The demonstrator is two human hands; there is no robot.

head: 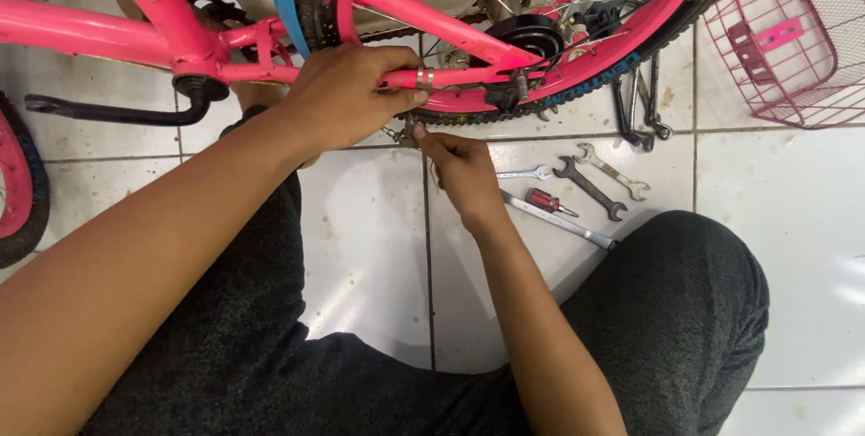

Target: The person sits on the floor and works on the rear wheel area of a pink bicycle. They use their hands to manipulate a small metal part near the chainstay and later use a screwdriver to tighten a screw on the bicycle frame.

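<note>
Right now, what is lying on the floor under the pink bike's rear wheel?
White tiles, spanners and a red-handled screwdriver lie below the rear wheel. The right hand covers whatever it pinches.

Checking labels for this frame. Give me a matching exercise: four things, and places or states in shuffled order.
Things:
1. left hand
2. right hand
3. pink basket
4. screwdriver

Places or states:
A. stands on the floor at the top right, beside the rear wheel
B. grips the lower pink frame tube
C. lies on the tile among the wrenches
D. fingertips pinch a small metal part under the frame

Pairs: 1-B, 2-D, 3-A, 4-C
</note>
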